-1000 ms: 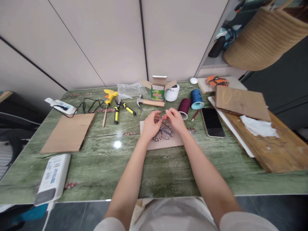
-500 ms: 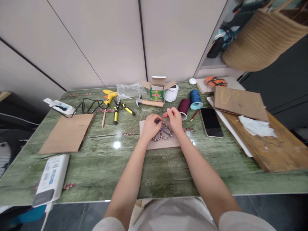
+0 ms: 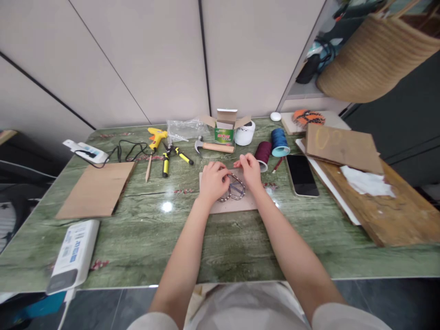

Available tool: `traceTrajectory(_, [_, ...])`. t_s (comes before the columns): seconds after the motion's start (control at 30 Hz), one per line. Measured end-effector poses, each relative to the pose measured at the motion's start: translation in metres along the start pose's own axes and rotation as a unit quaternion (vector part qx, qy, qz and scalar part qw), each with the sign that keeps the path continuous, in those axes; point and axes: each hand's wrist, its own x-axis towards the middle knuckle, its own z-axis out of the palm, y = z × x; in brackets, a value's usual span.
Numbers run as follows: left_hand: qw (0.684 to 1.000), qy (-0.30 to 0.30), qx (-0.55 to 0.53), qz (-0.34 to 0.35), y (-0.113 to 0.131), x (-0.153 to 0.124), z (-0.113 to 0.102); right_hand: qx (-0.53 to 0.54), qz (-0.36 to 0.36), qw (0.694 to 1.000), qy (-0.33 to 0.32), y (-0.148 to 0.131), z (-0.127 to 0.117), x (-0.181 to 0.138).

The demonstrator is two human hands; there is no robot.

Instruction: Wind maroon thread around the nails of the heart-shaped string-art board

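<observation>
Left hand hiding part of threaded frame, right hand beside it (cannot tell what either grips)

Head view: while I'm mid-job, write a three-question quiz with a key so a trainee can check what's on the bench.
1. Which thread spool is nearer the right hand: the maroon spool or the blue spool?
2. True or false: the phone lies to the right of the hammer.
3. Fill in: the webbed ring is over a flat, pale ____.

Key: 1. The maroon spool. 2. True. 3. Board.
</observation>
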Motion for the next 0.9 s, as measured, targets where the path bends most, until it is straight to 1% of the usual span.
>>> traceTrajectory(0.17, [0.998,-0.026,0.039,0.029,0.003,0.001,-0.005,-0.009,-0.011,1.000,0.004,0.000,0.000,0.000])
traceTrajectory(0.4, [0.999,-0.007,0.051,0.016,0.004,0.000,-0.002,-0.018,-0.017,1.000,0.007,0.000,0.000,0.000])
traceTrajectory(0.5, [0.997,-0.011,0.070,0.023,0.003,0.002,-0.001,-0.015,-0.016,1.000,0.008,0.001,0.000,0.001])
traceTrajectory(0.7, [0.984,-0.024,0.143,0.105,-0.003,0.004,-0.003,0.001,-0.015,1.000,0.014,0.003,0.000,0.003])
traceTrajectory(0.9, [0.950,-0.052,0.203,0.233,-0.006,0.010,-0.011,0.001,-0.015,1.000,0.014,0.003,0.000,0.003])
